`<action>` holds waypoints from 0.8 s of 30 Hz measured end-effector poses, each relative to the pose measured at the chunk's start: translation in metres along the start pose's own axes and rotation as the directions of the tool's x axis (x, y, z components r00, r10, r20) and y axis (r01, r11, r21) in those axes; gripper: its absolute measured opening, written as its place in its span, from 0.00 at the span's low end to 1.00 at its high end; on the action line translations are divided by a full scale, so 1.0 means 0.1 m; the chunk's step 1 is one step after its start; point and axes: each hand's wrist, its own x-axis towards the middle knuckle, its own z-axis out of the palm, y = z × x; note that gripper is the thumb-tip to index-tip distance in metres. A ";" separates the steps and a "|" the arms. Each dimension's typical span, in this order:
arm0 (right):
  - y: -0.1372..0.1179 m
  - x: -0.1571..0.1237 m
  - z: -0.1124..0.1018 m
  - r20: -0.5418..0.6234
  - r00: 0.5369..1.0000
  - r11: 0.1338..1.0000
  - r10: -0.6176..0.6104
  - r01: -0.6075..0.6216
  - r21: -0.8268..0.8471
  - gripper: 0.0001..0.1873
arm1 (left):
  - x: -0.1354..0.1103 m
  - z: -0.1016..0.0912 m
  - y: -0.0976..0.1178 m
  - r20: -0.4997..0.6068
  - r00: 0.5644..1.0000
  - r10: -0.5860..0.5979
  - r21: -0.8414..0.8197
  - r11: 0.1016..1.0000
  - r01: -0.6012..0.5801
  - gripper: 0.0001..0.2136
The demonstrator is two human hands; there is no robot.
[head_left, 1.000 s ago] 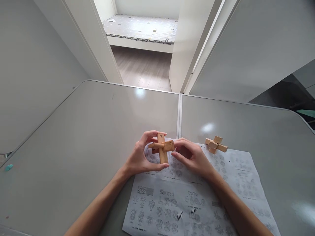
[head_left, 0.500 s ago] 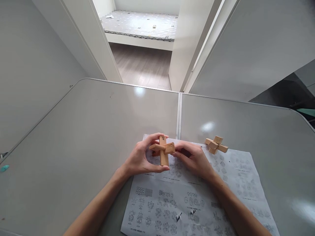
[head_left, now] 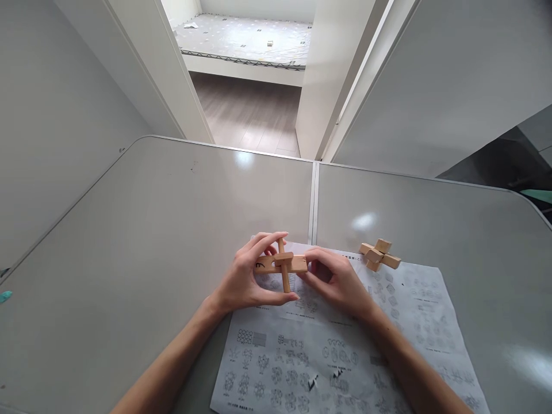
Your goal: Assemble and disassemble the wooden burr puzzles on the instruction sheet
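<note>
A wooden cross-shaped puzzle [head_left: 282,265] of interlocked notched bars is held just above a printed sheet [head_left: 336,351]. My left hand [head_left: 245,279] grips it from the left, fingers over the top end of the upright bar and thumb under its lower end. My right hand [head_left: 334,279] pinches the right end of the horizontal bar. A second, assembled wooden puzzle [head_left: 379,255] rests on the sheet's far right corner, apart from both hands.
Two grey tables [head_left: 129,241] meet at a seam [head_left: 313,201] just beyond my hands. White partition walls stand left and right, with a doorway and wooden floor [head_left: 254,115] ahead. A small teal item [head_left: 5,296] lies at the far left edge.
The puzzle has been turned in my hands: the horizontal bar now shows its flat side and the upright bar looks thinner. Both hands stayed in place over the sheet.
</note>
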 end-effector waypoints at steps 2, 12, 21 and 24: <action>-0.02 0.00 -0.01 -0.005 1.000 1.000 0.003 -0.003 0.003 0.04 | 0.00 0.01 0.00 0.013 1.000 0.015 0.009 1.000 -0.015 0.43; -0.03 -0.01 -0.05 0.028 1.000 0.999 0.013 -0.014 0.029 0.06 | -0.03 0.03 -0.01 0.062 0.998 0.014 0.067 0.998 -0.018 0.43; 0.03 -0.04 -0.02 0.022 0.991 0.971 0.134 -0.136 0.196 0.11 | -0.03 0.06 0.01 0.128 0.992 -0.014 0.123 0.992 -0.002 0.43; 0.05 -0.05 -0.03 0.039 0.988 0.951 0.148 -0.153 0.269 0.11 | -0.03 0.06 0.00 0.144 0.990 -0.005 0.135 0.991 -0.015 0.46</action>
